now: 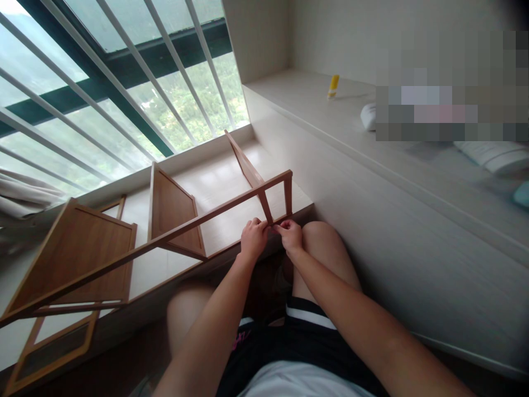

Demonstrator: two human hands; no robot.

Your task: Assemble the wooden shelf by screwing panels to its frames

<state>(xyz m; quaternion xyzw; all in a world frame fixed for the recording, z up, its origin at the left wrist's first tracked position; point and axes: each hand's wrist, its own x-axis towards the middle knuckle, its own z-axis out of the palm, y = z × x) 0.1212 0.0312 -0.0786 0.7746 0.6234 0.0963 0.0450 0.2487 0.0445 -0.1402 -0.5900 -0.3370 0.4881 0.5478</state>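
Observation:
A brown wooden shelf rack (pixel 219 211) lies on its side along the white window ledge (pixel 223 182), with several panels standing between its long rails. My left hand (pixel 255 238) is closed on the rack's near rail, right where the end panel (pixel 243 159) meets it. Beside it, my right hand (pixel 290 236) is pinched at the same joint, fingertips almost touching those of the left. Whatever sits between the right fingertips is too small to make out.
Window bars (pixel 165 33) rise behind the ledge. To the right, a pale countertop (pixel 306 99) carries a yellow-and-white tube (pixel 333 86) and a white bottle (pixel 491 156); part is pixelated. A wooden frame piece (pixel 58 347) leans at lower left. My knees are just below the rack.

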